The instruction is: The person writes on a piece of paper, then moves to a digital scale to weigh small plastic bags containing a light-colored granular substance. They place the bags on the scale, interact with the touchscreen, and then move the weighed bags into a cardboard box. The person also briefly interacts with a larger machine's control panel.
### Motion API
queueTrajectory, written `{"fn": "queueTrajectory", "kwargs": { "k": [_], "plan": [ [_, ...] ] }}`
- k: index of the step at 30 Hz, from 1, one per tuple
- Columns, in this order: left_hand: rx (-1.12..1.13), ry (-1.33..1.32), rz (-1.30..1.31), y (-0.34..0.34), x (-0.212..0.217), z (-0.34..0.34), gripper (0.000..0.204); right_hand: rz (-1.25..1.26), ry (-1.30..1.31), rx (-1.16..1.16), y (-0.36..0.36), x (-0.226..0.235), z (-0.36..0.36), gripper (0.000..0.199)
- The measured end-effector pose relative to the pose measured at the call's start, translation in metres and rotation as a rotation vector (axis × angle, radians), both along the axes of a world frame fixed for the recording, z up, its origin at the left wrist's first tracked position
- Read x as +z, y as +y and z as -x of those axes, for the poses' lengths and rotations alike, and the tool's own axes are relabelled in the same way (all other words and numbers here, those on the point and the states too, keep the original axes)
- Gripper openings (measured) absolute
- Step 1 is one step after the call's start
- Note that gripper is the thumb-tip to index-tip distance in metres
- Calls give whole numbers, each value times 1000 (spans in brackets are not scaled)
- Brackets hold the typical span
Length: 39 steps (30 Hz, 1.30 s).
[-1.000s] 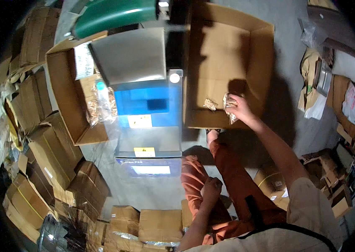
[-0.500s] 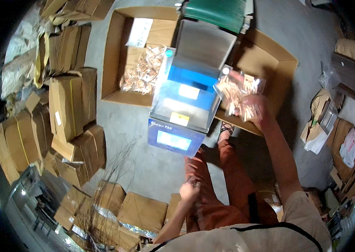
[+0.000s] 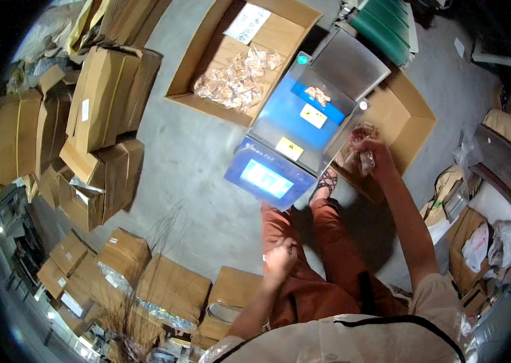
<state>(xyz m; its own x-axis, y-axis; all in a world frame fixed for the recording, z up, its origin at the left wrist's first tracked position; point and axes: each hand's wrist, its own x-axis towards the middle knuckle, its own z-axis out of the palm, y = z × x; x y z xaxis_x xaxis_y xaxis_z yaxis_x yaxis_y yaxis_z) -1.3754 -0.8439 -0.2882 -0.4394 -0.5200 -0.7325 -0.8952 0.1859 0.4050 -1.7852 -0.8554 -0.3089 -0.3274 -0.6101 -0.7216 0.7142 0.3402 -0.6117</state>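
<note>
Packet [image 3: 318,95] now at machine [image 3: 295,109], grey floor [image 3: 189,175], cartons [image 3: 98,100]

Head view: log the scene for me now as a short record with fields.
right hand: grips clear bags of small tan pieces, at the near end of the right carton
left hand: curled into a fist over the left trouser leg
blue-and-grey machine: between the cartons, screen lit
left carton: holds a bag pile and a white paper sheet

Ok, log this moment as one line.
right hand: gripping clear plastic bag of small tan pieces | left hand: over rust-coloured trouser leg | brown cardboard carton beside blue-and-steel machine: holds similar filled bags
</note>
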Motion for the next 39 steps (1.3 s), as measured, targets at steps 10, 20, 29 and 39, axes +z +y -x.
{"fn": "queueTrajectory", "kwargs": {
  "k": [10, 20, 29, 39],
  "plan": [
    [125, -87, 115, -101, -50, 30, 52, -136, 211, -40, 29, 16, -77, 61],
    [90, -51, 267, -98, -74, 26, 50, -243, 241, -59, 37, 40, -98, 65],
    [32, -94, 181, -106, -71, 26, 55, -223, 225, -26, 42, 35, -104, 63],
    [59, -144, 129, -59, -30, -6, 71, -251, 308, 61, 48, 20, -95, 64]
  ]
}}
